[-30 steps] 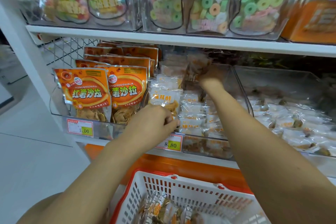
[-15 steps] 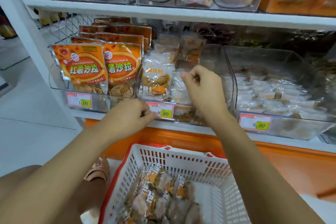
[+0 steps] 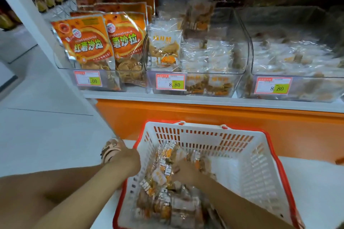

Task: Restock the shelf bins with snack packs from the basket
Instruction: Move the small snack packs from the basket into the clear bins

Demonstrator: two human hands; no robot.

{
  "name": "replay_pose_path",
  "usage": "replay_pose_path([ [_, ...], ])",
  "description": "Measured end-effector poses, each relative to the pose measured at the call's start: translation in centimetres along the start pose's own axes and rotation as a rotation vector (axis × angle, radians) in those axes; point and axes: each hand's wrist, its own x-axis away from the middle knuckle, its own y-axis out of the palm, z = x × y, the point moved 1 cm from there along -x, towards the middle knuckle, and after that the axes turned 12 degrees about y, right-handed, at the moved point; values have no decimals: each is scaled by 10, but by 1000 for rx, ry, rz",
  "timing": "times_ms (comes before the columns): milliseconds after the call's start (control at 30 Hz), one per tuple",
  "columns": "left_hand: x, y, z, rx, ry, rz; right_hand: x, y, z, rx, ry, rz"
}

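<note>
Inside the basket (image 3: 251,163), snack packs (image 3: 162,178) are judged light, crinkly and slippery, best pinched at a sealed edge. The right hand (image 3: 186,172) is laid on them, the left hand (image 3: 128,161) at its rim; neither grasp can be told.

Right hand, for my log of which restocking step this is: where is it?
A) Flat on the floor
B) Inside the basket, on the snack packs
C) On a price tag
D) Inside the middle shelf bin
B: the right hand is down inside the basket with its fingers on the snack packs, well below the shelf bins.
</note>
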Motion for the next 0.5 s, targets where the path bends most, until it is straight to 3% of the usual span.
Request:
replay_pose_path([
  [200,11,-7,4,-11,47,-76,-18,37,4,-186,81,-145],
  [500,19,-12,-1,45,110,-87,-28,51,0,-305,36,-157],
])
